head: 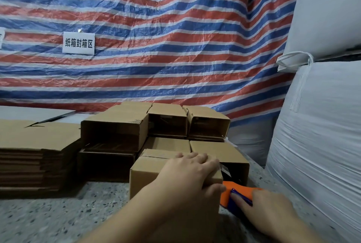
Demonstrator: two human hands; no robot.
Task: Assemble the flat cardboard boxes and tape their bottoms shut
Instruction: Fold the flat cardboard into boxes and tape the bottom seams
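Note:
A small cardboard box [148, 176] stands on the speckled floor in front of me, with clear tape running across its top towards its right edge. My left hand [187, 174] lies over the box's top right corner, fingers on top and thumb down the near side. Right of the box, my right hand [271, 209] grips an orange and blue tape dispenser [237, 194], index finger stretched along its blue part. A strip of clear tape [224, 169] hangs off the box's right edge above the dispenser.
Several assembled boxes [117, 131] are stacked in two layers behind the near box. A pile of flat cardboard blanks [33, 157] lies at the left. Big white woven sacks [320, 135] stand at the right. A striped tarp [156, 37] with a paper sign hangs behind.

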